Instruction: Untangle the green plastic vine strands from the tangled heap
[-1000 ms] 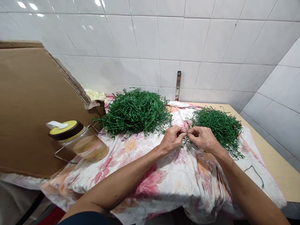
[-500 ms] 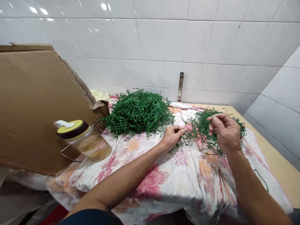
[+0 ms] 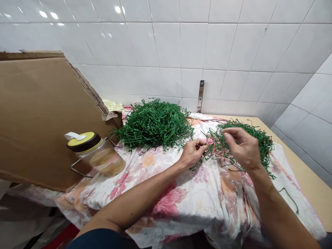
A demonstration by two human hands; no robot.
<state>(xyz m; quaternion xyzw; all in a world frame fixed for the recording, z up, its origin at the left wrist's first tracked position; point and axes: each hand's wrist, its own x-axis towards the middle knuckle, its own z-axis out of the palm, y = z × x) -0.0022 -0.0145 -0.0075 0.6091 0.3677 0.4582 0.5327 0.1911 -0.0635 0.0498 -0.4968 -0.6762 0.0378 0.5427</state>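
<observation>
A large tangled heap of green wiry strands [image 3: 155,124] lies on the flowered cloth [image 3: 166,200]. To its right is a flatter, looser pile of similar strands [image 3: 263,141]. My left hand [image 3: 193,152] is between the two piles, thumb and fingers pinched on a thin dark strand whose tip pokes up past the fingertips. Over the right pile hangs my right hand [image 3: 242,147], its thumb and index finger brought together at the tips; whatever is between them is too small to make out.
A jar [image 3: 106,162] with a yellow and brown lid stands tilted at the left by a large cardboard box [image 3: 46,121]. Pale yellow pieces [image 3: 112,105] lie behind the box. A metal bracket [image 3: 200,97] is on the tiled wall. One loose strand [image 3: 292,199] lies at the right.
My right hand has shifted slightly left, closer to my left hand, with its fingers drawn toward the thumb. My left hand keeps its pinch. The view has moved slightly.
</observation>
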